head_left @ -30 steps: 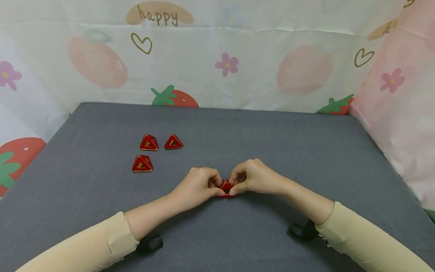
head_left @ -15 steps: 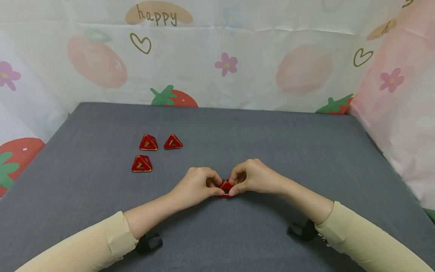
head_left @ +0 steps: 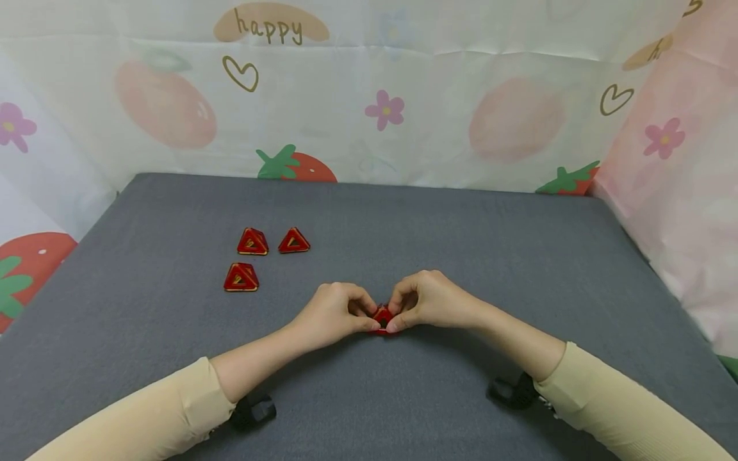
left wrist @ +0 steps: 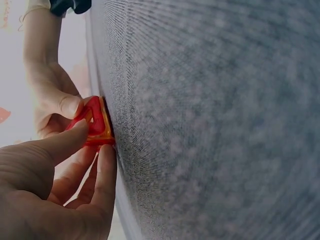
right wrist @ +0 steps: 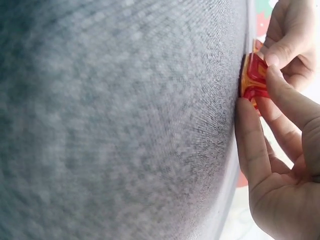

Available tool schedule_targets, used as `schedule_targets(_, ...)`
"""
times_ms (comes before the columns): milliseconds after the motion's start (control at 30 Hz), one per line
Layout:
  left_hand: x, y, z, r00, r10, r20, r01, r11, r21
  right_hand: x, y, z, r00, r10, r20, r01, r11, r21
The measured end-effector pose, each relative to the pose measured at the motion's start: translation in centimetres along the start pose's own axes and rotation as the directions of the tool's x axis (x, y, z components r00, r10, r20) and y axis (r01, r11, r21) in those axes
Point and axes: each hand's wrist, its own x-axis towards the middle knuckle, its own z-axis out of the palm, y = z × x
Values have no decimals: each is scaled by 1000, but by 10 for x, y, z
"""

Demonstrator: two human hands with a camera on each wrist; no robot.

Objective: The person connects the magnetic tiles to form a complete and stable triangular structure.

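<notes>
Between my two hands, near the middle of the grey table, a small red pyramid (head_left: 383, 315) with gold edges and triangular openings rests on the cloth. My left hand (head_left: 333, 312) pinches its left side with thumb and fingers. From the right, my right hand (head_left: 434, 298) grips it in the same way. In the left wrist view the pyramid (left wrist: 99, 120) shows an open triangular face and an orange-gold lower edge. The right wrist view has the fingertips against the pyramid (right wrist: 254, 76), low by the cloth. Fingers hide part of its sides.
Three similar red-and-gold pyramids stand apart at the left: one at the back (head_left: 252, 241), one to its right (head_left: 294, 241) and one nearer (head_left: 241, 277). A printed curtain (head_left: 438, 96) rises behind the grey tabletop (head_left: 490, 243).
Both hands keep hold of the pyramid in nearly the same place. The three other pyramids have not moved.
</notes>
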Motion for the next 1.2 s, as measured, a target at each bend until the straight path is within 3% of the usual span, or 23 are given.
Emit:
schedule_targets(333,2,-1,-3,998,-29,-55,29,1000,-1,3,-5,2,999,30,-31,-29,1000,9)
schedule_targets(733,5,-7,-10,980,-123,-157,116,992,-57,17,-13,5,989,94,-114,-91,995,33)
schedule_targets(1200,5,-20,-36,955,-174,-242,172,985,-28,47,-25,11,977,78,-196,-70,996,50)
